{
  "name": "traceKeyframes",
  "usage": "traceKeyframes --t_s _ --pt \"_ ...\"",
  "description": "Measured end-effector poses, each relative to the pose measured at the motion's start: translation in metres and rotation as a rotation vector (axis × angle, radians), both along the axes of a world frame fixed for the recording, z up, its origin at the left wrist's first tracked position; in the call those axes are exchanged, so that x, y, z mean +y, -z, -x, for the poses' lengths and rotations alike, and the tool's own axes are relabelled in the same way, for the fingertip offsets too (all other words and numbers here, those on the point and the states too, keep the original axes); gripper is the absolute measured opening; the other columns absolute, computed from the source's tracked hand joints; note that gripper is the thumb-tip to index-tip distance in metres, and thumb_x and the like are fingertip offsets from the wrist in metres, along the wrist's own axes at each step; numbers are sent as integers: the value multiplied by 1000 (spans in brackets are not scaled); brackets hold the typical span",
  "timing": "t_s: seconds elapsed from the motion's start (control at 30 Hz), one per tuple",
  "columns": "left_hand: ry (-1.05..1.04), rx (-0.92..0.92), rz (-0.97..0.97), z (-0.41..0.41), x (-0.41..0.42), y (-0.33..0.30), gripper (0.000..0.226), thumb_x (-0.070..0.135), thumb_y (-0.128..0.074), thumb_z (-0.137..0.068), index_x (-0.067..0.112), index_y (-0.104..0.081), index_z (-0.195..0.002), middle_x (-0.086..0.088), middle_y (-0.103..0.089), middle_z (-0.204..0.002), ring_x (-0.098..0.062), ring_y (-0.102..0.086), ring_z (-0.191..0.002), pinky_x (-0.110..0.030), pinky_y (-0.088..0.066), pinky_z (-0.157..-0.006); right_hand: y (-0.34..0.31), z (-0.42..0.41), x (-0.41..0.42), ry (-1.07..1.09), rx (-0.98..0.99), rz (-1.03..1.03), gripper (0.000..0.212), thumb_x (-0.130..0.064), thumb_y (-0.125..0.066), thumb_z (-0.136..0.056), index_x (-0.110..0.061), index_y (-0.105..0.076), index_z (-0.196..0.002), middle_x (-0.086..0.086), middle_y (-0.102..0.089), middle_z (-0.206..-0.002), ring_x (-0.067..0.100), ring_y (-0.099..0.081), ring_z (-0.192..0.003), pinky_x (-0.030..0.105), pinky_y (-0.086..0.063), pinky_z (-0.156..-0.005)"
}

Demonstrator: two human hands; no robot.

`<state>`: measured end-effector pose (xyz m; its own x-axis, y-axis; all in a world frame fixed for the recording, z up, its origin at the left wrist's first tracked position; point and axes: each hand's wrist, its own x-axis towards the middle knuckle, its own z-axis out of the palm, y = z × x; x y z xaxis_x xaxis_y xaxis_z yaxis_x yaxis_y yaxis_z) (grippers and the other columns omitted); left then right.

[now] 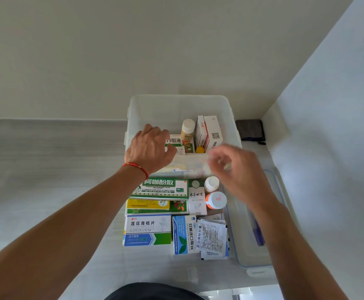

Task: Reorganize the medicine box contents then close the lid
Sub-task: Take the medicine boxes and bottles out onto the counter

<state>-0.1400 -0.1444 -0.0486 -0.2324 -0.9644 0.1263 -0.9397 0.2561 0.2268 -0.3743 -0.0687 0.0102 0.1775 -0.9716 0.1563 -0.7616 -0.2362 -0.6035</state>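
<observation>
Clear box (230,118) is half filled, left hand (149,146) gripping a carton (176,144) inside, right hand (239,169) blurred, fingers unclear; next, load the worktop (46,202) packs.

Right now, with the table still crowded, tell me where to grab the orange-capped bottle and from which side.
Grip the orange-capped bottle round its cap and upper body, coming straight down from above. It seems to stand upright with its top facing the camera, and a white box sits close on its left with a white bottle just behind it, so a side approach looks cramped. The right hand is nearest.
</observation>
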Motion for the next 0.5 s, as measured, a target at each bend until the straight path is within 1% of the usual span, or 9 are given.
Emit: traceKeyframes --t_s 0.03,0.07,0.13,0.2,0.23,0.3,0.37,0.43,0.5 --pt "-2 8 5 0 0 0 45 40 -36 -85 11 -68 -97 -6 -67 -85 -25 -56 -92 -42 -52 -73 -8 -7 -19 5 -42 76 12 -27 -68 -94 -19 -75 -100 -10 -74 -87 4 -69 -75 22 -57 -69" --pt "-4 13 9 0 0 0 44 40 -37 -85 11 -68 -97 -6 -67 -85 -25 -56 -92 -42 -53 -73 -11 -15 -41 25 -57 108 10 -23 -68 -93 -18 -75 -99 -9 -75 -88 7 -69 -76 25 -57 -72" --pt "-7 13 8 0 0 0 44 40 -38 -85 10 -68 -97 -6 -67 -85 -25 -56 -91 -42 -53 -73 -4 -32 -91 48 13 43 16 -19 -67 -94 -16 -74 -108 -5 -76 -101 11 -70 -89 33 -57 -82" --pt "-13 0 8 0 0 -1 43 40 -39 -85 10 -68 -97 -6 -68 -86 -25 -56 -90 -41 -52 -73 15 -47 -135 13 211 -98 29 -19 -66 -95 -15 -68 -123 1 -70 -122 19 -64 -112 39 -53 -95" --pt "-14 -5 10 0 -1 -1 43 40 -39 -85 11 -68 -97 -6 -68 -86 -25 -56 -89 -41 -52 -73 26 -55 -152 -25 347 -121 34 -19 -66 -95 -14 -65 -129 5 -67 -128 24 -58 -120 41 -50 -99" --pt "-17 -9 20 -1 -1 1 42 40 -40 -85 12 -68 -98 -5 -68 -87 -25 -56 -90 -41 -51 -74 49 -66 -175 -112 649 -103 39 -18 -67 -93 -13 -60 -131 9 -63 -128 30 -48 -124 42 -45 -98" --pt "-27 -2 33 -1 -2 3 40 39 -43 -84 12 -69 -99 -4 -68 -89 -25 -56 -91 -41 -51 -75 65 -72 -188 -165 865 -112 44 -16 -68 -89 -17 -56 -132 8 -62 -123 31 -45 -123 41 -40 -96" --pt "-33 -7 43 -1 -3 4 39 38 -43 -85 12 -69 -99 -5 -69 -90 -25 -57 -91 -42 -50 -75 78 -72 -193 -178 962 -121 46 -14 -71 -86 -19 -57 -130 7 -61 -122 30 -44 -124 42 -37 -98" --pt "-44 -19 57 0 -2 3 40 37 -42 -84 11 -68 -96 -5 -69 -90 -26 -57 -91 -42 -49 -75 87 -69 -194 -171 986 -85 40 -11 -71 -85 -18 -62 -123 7 -58 -121 30 -45 -122 42 -36 -99"
